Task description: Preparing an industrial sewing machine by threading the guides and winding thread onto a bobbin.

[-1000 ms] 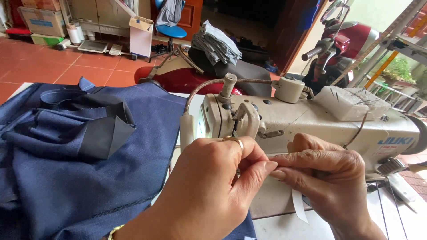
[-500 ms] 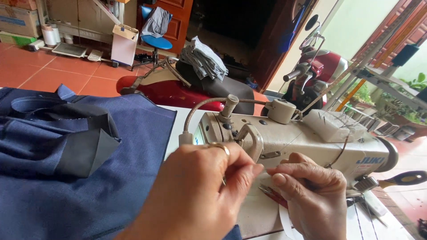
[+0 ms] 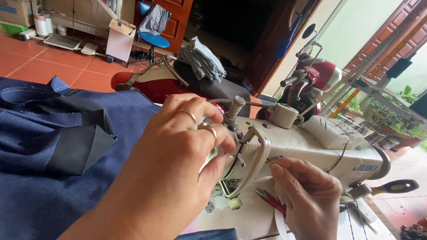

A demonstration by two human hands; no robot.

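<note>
A person's left hand (image 3: 178,155), two rings on its fingers, fills the centre of the frame and rests against the head end of a cream sewing machine (image 3: 307,146), fingers curled loosely together over the machine's face and thumb pressed near the metal guard (image 3: 251,162); whether it grips anything there cannot be told. At lower right, the right hand (image 3: 311,200) sits below the machine's arm, fingers bunched together and pinched close (what they pinch is too small to tell), with red-handled snips (image 3: 269,200) just beside the fingertips and a white strip (image 3: 280,224) hanging under the hand. The machine runs from centre frame to the right edge, its handwheel (image 3: 382,162) at far right and a white pincushion (image 3: 329,131) stuck with pins on top. Navy fabric (image 3: 53,178) covers the left half of the frame, a dark folded panel (image 3: 75,142) lying on it at left centre. A black-handled tool (image 3: 393,186) lies at right, beyond the handwheel. Behind the machine, a red motorbike (image 3: 213,86) stands across the upper middle, grey cloth (image 3: 202,60) heaped on its seat. A blue chair (image 3: 153,40) and a white box (image 3: 120,40) stand on the terracotta floor (image 3: 26,55) at upper left.
</note>
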